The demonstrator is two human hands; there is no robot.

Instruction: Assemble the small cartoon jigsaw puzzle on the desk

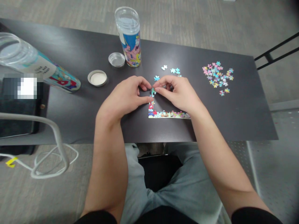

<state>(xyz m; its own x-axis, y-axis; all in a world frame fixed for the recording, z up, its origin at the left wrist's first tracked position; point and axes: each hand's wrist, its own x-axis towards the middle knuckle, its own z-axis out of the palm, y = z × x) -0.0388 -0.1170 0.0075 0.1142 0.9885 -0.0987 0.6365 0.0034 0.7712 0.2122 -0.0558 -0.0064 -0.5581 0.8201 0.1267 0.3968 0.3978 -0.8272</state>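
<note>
A partly joined jigsaw border [169, 114] lies flat on the dark table, with a bottom row and a left column forming an L. My right hand [178, 93] pinches a green-blue puzzle piece [153, 92] at the column's upper end. On the column's left side is my left hand [127, 98], thumb touching the joined pieces and index fingertip close to the pinched piece, thumb and index apart. Just beyond my fingers lie a loose blue piece [156, 78] and several more loose pieces [173, 71]. My right hand hides part of the area inside the L.
A pile of loose puzzle pieces [217, 74] lies at the right. A clear-topped cartoon tube [132, 46] stands at the back, near two round lids [116, 59]. Another tube [50, 70], a dark device [18, 109] and a white cable [56, 130] are at the left.
</note>
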